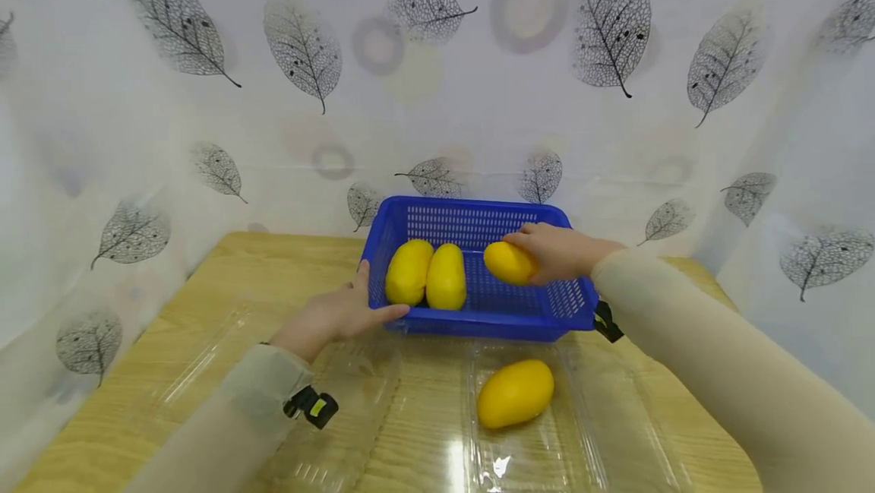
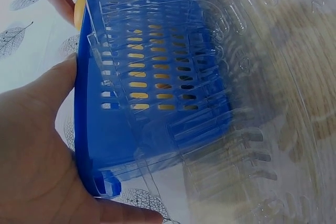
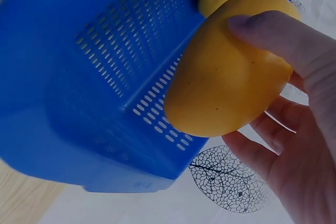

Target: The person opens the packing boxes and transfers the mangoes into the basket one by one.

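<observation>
My right hand (image 1: 557, 250) grips a yellow mango (image 1: 509, 263) over the right part of a blue plastic basket (image 1: 478, 323). The right wrist view shows the thumb across this mango (image 3: 226, 77), with fingers along its other side. Two more yellow mangoes (image 1: 409, 273) (image 1: 446, 277) lie side by side in the basket's left part. At the basket's front left corner my left hand (image 1: 338, 314) touches the rim, thumb and forefinger spread fairly straight; its other fingers are hidden. Another mango (image 1: 516, 394) lies in a clear plastic container (image 1: 526, 451) in front of the basket.
A second clear plastic container (image 1: 342, 409) stands at the front left, partly behind my left forearm. The wooden table (image 1: 424, 409) carries everything. Behind it hangs a white sheet (image 1: 465, 113) with a leaf print, close to the basket's back.
</observation>
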